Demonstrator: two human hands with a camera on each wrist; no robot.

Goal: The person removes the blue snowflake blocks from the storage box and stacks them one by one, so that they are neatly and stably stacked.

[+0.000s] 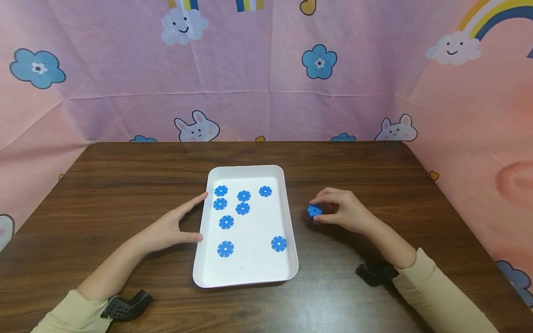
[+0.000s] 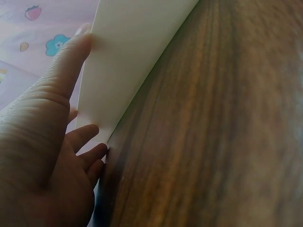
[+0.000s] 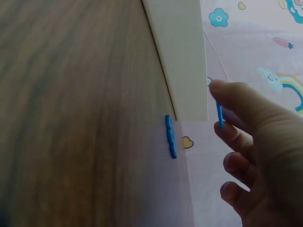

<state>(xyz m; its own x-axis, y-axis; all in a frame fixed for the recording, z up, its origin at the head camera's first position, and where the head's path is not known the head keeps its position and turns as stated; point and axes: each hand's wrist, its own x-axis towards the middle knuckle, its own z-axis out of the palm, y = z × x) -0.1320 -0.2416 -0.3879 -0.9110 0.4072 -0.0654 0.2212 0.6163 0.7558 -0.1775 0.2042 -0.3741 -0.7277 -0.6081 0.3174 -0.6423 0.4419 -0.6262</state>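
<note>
A white tray (image 1: 250, 273) lies on the table with several blue notched discs (image 1: 226, 249) flat inside it. My left hand (image 1: 168, 231) is at its left side, thumb and a finger spread along the rim. In the left wrist view those fingers touch the tray's outer wall (image 2: 128, 56). Right of the tray, my right hand (image 1: 343, 210) pinches a blue notched disc (image 3: 219, 113) between thumb and index finger. A second blue disc (image 3: 171, 137) rests on the tabletop near it in the right wrist view. The head view shows just one disc (image 1: 314, 211) by those fingertips.
The dark wooden table (image 1: 125, 185) reaches back to a pink and purple printed cloth (image 1: 233, 69). Black wrist mounts (image 1: 127, 306) are strapped to both forearms. Most discs sit in the tray's left half.
</note>
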